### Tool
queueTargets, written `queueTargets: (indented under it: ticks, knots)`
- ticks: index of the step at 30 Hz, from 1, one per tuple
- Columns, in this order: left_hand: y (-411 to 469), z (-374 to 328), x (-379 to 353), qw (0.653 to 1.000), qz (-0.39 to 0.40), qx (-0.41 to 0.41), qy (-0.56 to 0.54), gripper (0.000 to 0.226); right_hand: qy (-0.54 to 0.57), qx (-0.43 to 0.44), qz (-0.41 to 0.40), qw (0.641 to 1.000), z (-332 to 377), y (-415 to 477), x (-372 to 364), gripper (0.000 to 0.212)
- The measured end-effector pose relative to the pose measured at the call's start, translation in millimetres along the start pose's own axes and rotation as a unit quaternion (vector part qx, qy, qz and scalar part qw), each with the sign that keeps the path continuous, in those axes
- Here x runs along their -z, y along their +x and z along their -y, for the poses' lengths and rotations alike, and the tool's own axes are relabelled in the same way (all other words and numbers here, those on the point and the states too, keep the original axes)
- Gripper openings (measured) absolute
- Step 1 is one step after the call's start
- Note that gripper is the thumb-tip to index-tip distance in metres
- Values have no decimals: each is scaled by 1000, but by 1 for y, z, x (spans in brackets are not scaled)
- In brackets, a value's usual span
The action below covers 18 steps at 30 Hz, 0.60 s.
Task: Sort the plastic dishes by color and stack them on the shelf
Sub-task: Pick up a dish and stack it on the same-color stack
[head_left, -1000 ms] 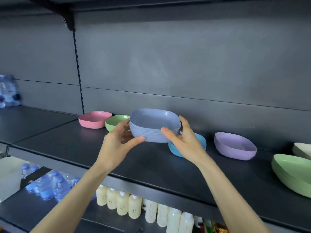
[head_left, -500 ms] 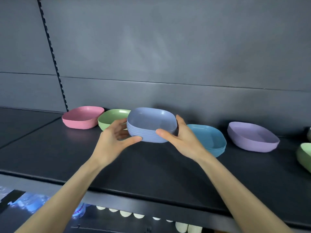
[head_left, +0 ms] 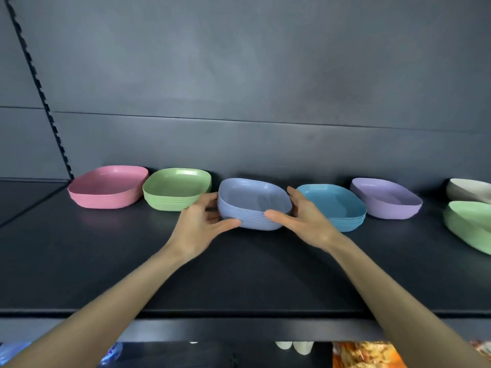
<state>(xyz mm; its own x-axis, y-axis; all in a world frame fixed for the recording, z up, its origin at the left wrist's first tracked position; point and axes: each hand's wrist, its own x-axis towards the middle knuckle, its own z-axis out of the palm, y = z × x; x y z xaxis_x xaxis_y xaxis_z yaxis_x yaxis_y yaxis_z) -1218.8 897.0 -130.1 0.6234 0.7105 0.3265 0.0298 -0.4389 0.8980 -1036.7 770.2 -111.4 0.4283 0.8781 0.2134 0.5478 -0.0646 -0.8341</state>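
You had the grey-blue stack of dishes (head_left: 253, 205) held between both hands, and that was the relation the next move turned on: the stack lay straight ahead of your palms, its long axis running left to right, one short end to each hand. Neither hand was nearer than the other.

Your left hand (head_left: 202, 224) gripped the left end, thumb pressed on the near wall and fingers (head_left: 210, 201) curled round the far side. Your right hand (head_left: 305, 221) mirrored it on the right end, thumb on the near wall and fingers (head_left: 293, 193) reaching over the rim corner. Both grips were closed on the stack, not loose.

Taking the green stack (head_left: 176, 189) as the mark, the grey-blue stack sat just to its right on the shelf (head_left: 239, 274), with your left fingers filling the gap between the two. Its base looked down at shelf level, though whether it was resting or just clear, the view did not settle. It stood a little nearer you than the green stack and turned slightly off the row's line.

Further right of the green stack came the teal stack (head_left: 332, 205), close behind your right hand, then the purple dish (head_left: 385, 199). The pink stack (head_left: 109, 187) lay just left of the green stack.

My judgement: the placing looked nearly done, and letting go called for drawing each hand out sideways without nudging the neighbours.
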Motion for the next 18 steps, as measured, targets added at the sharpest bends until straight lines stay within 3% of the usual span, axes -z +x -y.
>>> queueTargets:
  ticks: [4, 9, 18]
  knots:
    - [9, 13, -3, 1000, 14, 3, 4, 49, -29, -4, 1, 1000, -5, 9, 0, 46]
    - [19, 23, 0, 999, 27, 12, 28, 50, -46, 3, 16, 999, -6, 22, -6, 64]
    - [31, 32, 2, 991, -44, 46, 120, 49, -73, -25, 12, 997, -3, 44, -11, 75]
